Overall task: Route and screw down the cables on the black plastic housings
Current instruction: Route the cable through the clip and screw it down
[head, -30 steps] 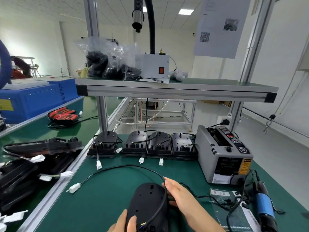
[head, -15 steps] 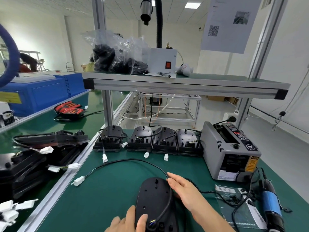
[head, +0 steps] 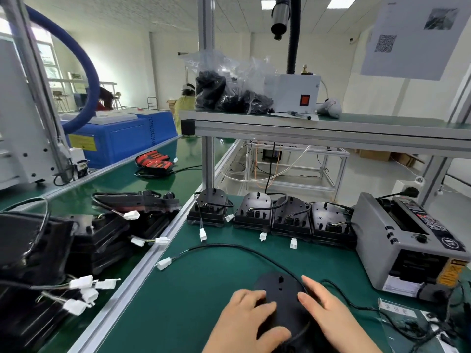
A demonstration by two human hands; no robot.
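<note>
Up front on the green desk (head: 204, 301), between an aluminium side rail (head: 122, 294) and a grey tape dispenser (head: 397, 250), bare mat lies open left of one black housing (head: 280, 285). Both hands rest on it, unclenched: left hand (head: 251, 317) spread over its top, right hand (head: 328, 312) flat along its right edge. Its cable (head: 229, 247) arcs left to a white connector (head: 164, 264).

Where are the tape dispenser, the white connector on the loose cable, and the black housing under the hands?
tape dispenser (head: 377, 253): head view, on its grey side wall.
white connector (head: 164, 263): head view, middle of the plug body.
black housing (head: 277, 284): head view, bare far end of its top.
</note>
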